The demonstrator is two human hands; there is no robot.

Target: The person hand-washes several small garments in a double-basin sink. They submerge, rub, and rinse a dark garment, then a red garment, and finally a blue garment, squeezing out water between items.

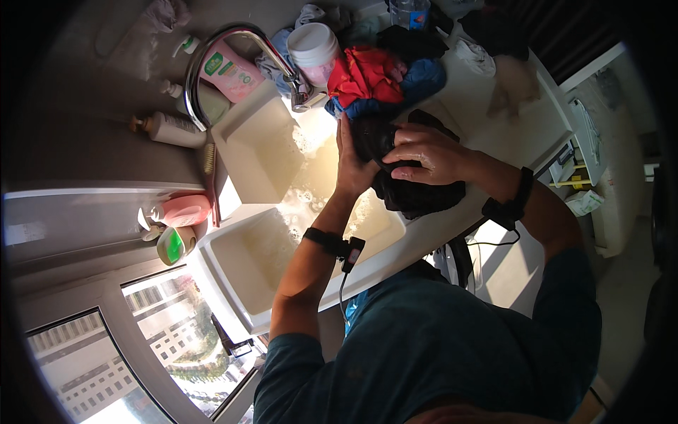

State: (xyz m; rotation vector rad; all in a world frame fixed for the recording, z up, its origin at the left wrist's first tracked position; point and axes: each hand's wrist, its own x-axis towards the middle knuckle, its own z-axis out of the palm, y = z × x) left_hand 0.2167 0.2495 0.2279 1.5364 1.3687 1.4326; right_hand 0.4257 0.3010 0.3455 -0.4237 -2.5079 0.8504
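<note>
Dark wet cloth [418, 193] lies bunched at the right edge of a white sink [394, 225] that holds cloudy, foamy water. My left hand [352, 164] presses flat against the left side of the cloth, its fingers pointing away from me. From the right, my right hand [426, 153] grips a fold of the same cloth between thumb and curled fingers, with suds on its skin. Just beyond the hands is a heap of clothes, with a red garment [365, 77] on top of a blue one [424, 79].
A curved chrome faucet [193, 79] arches over the sink's far left. Pump bottles, a pink detergent bottle [230, 69] and a wooden-handled brush [211, 164] line the left ledge. A lidded white tub [314, 53] stands behind the faucet base. More garments [475, 57] lie on the far counter.
</note>
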